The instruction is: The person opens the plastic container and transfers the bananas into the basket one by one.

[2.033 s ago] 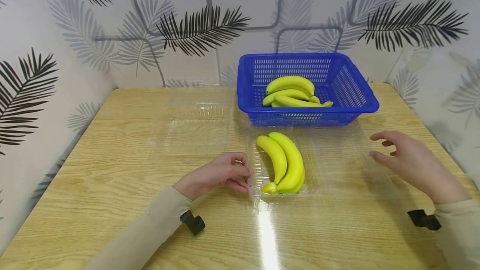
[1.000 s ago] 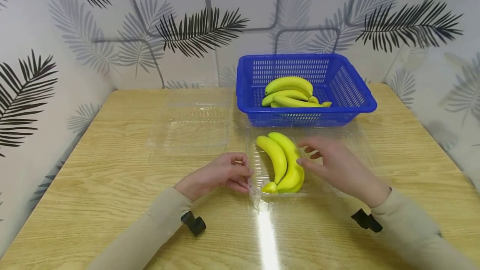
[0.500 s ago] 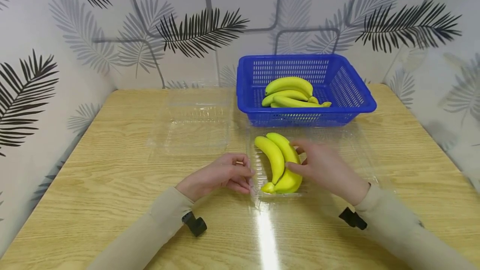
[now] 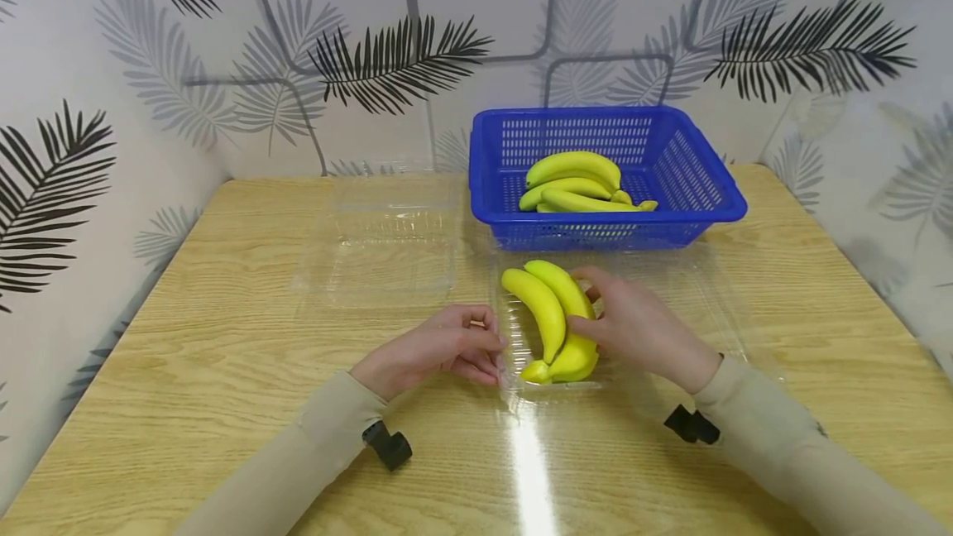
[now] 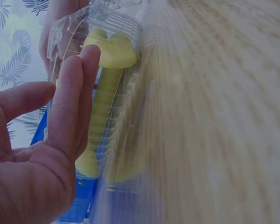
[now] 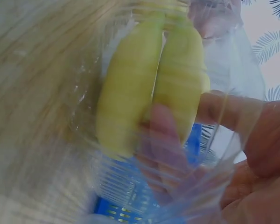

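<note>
A bunch of yellow bananas (image 4: 551, 313) lies in the left half of an open clear plastic clamshell box (image 4: 553, 385) at the table's middle. My left hand (image 4: 487, 346) rests at the box's left edge. In the left wrist view its fingers (image 5: 77, 98) lie straight against the clear wall, thumb apart, with the bananas (image 5: 107, 93) behind the plastic. My right hand (image 4: 584, 304) holds the bunch from the right, thumb over its far end and fingers on its side. In the right wrist view the hand (image 6: 186, 119) shows through clear plastic against the bananas (image 6: 130, 84).
A blue plastic basket (image 4: 737, 209) stands behind the box with a second banana bunch (image 4: 573, 180) inside. Another clear clamshell box (image 4: 387, 246) lies open at the back left. The box's lid (image 4: 692, 304) spreads flat to the right. Patterned walls close in the wooden table (image 4: 223, 370).
My right hand came in from the far right, reached the bunch and took hold of it. The bananas shifted slightly left. The left hand stayed at the box's edge.
</note>
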Demonstrator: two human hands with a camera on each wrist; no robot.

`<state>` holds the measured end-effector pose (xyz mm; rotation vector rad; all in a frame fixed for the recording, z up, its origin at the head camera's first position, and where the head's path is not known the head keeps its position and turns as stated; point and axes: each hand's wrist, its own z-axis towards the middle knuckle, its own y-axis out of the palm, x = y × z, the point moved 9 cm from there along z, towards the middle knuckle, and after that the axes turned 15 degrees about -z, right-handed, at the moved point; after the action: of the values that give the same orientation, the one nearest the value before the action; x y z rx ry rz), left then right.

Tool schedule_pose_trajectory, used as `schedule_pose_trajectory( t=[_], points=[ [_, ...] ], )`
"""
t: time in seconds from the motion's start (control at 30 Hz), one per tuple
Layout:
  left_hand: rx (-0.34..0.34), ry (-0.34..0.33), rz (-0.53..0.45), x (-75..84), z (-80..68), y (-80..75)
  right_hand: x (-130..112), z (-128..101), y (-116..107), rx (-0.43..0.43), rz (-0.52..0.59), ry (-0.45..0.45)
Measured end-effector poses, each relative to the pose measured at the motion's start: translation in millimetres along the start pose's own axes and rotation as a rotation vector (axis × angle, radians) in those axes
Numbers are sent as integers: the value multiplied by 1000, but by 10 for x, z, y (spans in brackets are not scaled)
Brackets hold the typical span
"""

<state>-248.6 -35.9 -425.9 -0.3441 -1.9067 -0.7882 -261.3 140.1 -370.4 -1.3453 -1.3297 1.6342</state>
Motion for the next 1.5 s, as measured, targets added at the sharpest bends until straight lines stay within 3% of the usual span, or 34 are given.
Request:
schedule_pose_trajectory(
  t=[0.4, 0.67, 1.17, 1.5],
  points=[
    [-2, -3, -7, -21, 22, -3, 48, -21, -63, 38, 99, 16],
    [-14, 0, -8, -19, 23, -6, 105, 18, -169, 104, 197, -34],
    [-4, 0, -4, -33, 27, -5, 173, 3, -356, 198, 278, -62],
    [-8, 0, -15, -29, 17, 7, 191, -5, -434, 144, 347, -87]
  ],
)
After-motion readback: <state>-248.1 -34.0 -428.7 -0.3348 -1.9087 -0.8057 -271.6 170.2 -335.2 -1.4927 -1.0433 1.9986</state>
